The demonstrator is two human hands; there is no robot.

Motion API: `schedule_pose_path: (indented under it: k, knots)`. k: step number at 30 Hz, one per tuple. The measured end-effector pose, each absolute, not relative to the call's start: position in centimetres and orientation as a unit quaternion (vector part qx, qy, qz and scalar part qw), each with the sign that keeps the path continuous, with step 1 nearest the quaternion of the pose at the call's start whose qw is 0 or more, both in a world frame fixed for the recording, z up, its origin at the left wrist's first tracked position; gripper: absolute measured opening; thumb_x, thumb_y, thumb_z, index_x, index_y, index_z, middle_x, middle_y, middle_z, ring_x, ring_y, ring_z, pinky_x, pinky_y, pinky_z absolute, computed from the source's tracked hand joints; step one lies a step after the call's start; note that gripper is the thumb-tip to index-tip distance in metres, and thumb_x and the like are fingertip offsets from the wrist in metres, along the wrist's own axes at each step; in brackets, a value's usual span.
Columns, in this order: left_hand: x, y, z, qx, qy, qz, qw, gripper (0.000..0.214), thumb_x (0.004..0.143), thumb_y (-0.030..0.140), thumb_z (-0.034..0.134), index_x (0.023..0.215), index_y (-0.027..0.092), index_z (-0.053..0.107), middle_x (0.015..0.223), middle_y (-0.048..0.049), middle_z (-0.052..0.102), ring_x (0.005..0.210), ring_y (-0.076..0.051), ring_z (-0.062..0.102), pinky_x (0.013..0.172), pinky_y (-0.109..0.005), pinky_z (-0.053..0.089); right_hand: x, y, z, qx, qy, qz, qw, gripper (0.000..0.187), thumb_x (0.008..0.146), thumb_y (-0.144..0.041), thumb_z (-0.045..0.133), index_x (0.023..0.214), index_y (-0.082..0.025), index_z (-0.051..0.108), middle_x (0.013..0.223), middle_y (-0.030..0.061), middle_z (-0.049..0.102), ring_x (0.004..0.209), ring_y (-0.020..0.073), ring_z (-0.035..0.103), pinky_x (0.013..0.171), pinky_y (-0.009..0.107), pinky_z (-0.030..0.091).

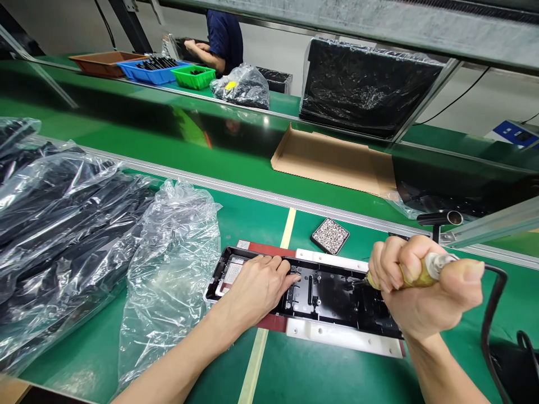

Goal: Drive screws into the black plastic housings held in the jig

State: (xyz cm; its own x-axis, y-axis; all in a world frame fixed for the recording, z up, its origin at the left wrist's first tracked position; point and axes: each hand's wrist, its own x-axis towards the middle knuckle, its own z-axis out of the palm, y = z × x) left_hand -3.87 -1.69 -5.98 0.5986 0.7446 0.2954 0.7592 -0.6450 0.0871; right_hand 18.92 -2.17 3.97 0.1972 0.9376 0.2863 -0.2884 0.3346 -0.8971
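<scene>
A long black plastic housing (337,294) lies open side up in a fixture with white side blocks (343,338) and dark red parts. My left hand (263,283) bears on the housing's left half, its fingers bent down over the inside and the thumb pointing right; the fingertips are partly hidden. In my closed right hand (421,286) is a corded electric screwdriver (425,272) with a yellowish grip. Its thin tip slants left into the housing, near the middle. A pale label (231,273) shows at the housing's left end.
Behind the fixture sits a small square box of silvery screws (331,235). Plastic-wrapped black parts (71,224) cover the left. Beyond the metal rail lie a cardboard piece (334,163), a blue bin (147,72) and a green bin (193,78). A co-worker (225,42) stands behind.
</scene>
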Motion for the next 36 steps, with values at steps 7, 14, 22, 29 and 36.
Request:
schedule_pose_path:
  k: [7, 14, 22, 29, 36]
  knots:
    - [-3.9, -1.6, -6.2, -0.892, -0.425, -0.150, 0.018, 0.031, 0.110, 0.037, 0.054, 0.084, 0.020, 0.057, 0.072, -0.0010, 0.064, 0.060, -0.024, 0.066, 0.058, -0.037, 0.043, 19.2, -2.1, 4.0, -0.361, -0.465, 0.444, 0.675, 0.052, 0.087, -0.058, 0.070, 0.054, -0.023, 0.051, 0.044, -0.0020, 0.035, 0.039, 0.0119, 0.030, 0.033, 0.026, 0.023]
    - [-3.8, -1.4, -6.3, -0.892, -0.426, -0.153, 0.017, 0.031, 0.110, 0.037, 0.055, 0.084, 0.020, 0.057, 0.072, -0.0018, 0.065, 0.061, -0.024, 0.067, 0.058, -0.035, 0.041, 19.9, -2.2, 4.0, -0.353, -0.491, 0.454, 0.654, 0.050, 0.094, -0.059, 0.065, 0.061, -0.022, 0.058, 0.050, -0.0011, 0.043, 0.043, 0.0141, 0.039, 0.038, 0.029, 0.034]
    - [-3.9, -1.5, -6.1, -0.893, -0.420, -0.161, 0.023, 0.032, 0.110, 0.037, 0.055, 0.082, 0.020, 0.056, 0.071, -0.0013, 0.065, 0.059, -0.024, 0.066, 0.057, -0.035, 0.041, 21.4, -2.3, 4.8, -0.347, -0.520, 0.494, 0.604, 0.040, 0.096, -0.050, 0.064, 0.067, -0.022, 0.064, 0.057, 0.0016, 0.050, 0.050, 0.0174, 0.048, 0.044, 0.033, 0.043]
    - [-3.9, -1.4, -6.1, -0.893, -0.418, -0.162, 0.027, 0.032, 0.109, 0.036, 0.056, 0.082, 0.020, 0.057, 0.071, -0.0008, 0.064, 0.060, -0.025, 0.067, 0.057, -0.037, 0.042, 22.3, -2.2, 5.1, -0.303, -0.515, 0.549, 0.584, 0.037, 0.090, -0.049, 0.070, 0.066, -0.022, 0.064, 0.054, 0.0009, 0.048, 0.046, 0.0160, 0.043, 0.041, 0.030, 0.035]
    - [-3.9, -1.4, -6.5, -0.893, -0.417, -0.170, 0.030, 0.031, 0.109, 0.036, 0.056, 0.082, 0.021, 0.056, 0.070, -0.0002, 0.062, 0.059, -0.025, 0.067, 0.057, -0.038, 0.042, 23.5, -2.9, 6.1, -0.350, -0.505, 0.399, 0.681, 0.048, 0.095, -0.058, 0.062, 0.063, -0.022, 0.054, 0.052, 0.0000, 0.047, 0.042, 0.0155, 0.046, 0.041, 0.033, 0.039]
